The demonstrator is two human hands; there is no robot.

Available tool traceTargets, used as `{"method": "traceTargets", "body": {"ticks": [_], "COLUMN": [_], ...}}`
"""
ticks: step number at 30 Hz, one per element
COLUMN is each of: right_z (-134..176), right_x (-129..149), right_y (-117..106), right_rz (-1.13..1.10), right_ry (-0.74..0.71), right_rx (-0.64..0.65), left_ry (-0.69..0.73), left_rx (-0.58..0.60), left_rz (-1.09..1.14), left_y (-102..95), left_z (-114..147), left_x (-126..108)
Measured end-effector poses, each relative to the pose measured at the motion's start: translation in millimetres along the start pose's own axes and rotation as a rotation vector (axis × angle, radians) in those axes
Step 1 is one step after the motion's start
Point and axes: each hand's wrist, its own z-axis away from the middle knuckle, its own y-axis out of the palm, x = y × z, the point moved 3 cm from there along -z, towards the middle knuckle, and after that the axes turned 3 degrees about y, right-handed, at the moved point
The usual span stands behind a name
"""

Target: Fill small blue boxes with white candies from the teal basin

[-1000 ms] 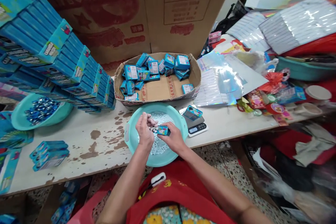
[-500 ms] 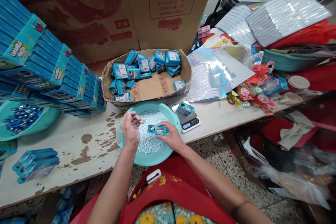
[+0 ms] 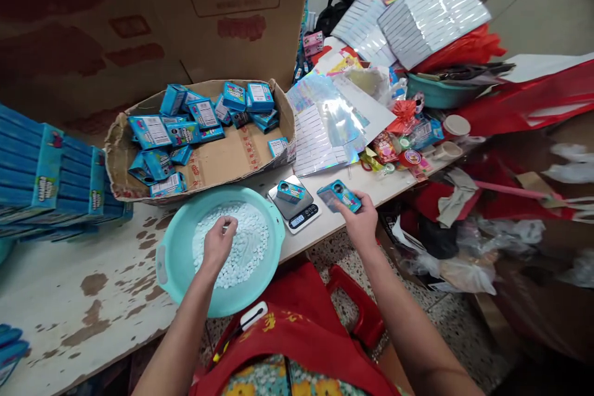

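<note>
My right hand (image 3: 364,223) grips a small blue candy box (image 3: 335,194) over the table's front edge, to the right of a digital scale (image 3: 304,218). Another blue box (image 3: 291,192) lies on the scale's plate. Above a light turquoise basin (image 3: 172,260) of small white pellets (image 3: 244,260), my left hand (image 3: 220,240) is closed with thumb and fingers drawn together. What it holds, if anything, is too small to make out.
Behind the basin stands a low cardboard tray (image 3: 223,164) with several blue boxes. Tall stacks of blue packs (image 3: 69,179) rise at the left. Shiny printed sheets (image 3: 325,117) and candy wrappers (image 3: 385,145) lie to the right. A red stool (image 3: 362,309) is below the table.
My right hand has carried the blue box from over the basin to the right of the scale. My left hand's fingers have closed over the pellets. The view has swung right.
</note>
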Motion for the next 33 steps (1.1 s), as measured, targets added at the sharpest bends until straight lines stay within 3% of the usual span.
{"method": "traceTargets", "body": {"ticks": [3,7,10,14,17,19,21,25,28,30,33], "right_z": [-41,-63,-58,-33,-18,-13,-9,11,40,54,47], "right_x": [-50,-93,-91,-60,-43,-32,-13,53,92,98,69], "right_y": [1,14,12,18,56,84,103,109,111,113,102], "right_rz": [0.093,0.171,0.210,0.300,0.254,0.203,0.155,0.057,-0.012,-0.028,0.091], "right_ry": [0.000,0.012,-0.036,-0.278,-0.355,-0.334,-0.314,-0.457,-0.519,-0.510,-0.511], "right_rx": [-0.105,-0.082,-0.089,-0.146,0.100,0.320,0.461,0.630,0.806,0.783,0.465], "left_ry": [0.163,0.348,0.403,0.381,0.354,0.446,0.594,0.761,0.736,0.620,0.276], "left_rx": [-0.034,-0.013,-0.002,-0.008,-0.021,0.011,0.053,0.095,0.086,-0.061,-0.523], "left_rz": [-0.104,-0.155,-0.165,-0.124,-0.079,-0.099,-0.170,-0.268,-0.240,-0.256,-0.405], "left_y": [12.3,29.8,40.9,54.4,65.0,69.4,67.0,33.1,-16.6,-63.5,-146.8], "left_z": [-12,-29,-38,-44,-44,-39,-31,-7,20,42,68], "left_x": [-37,-79,-94,-94,-87,-88,-95,-120,-130,-118,-56]}}
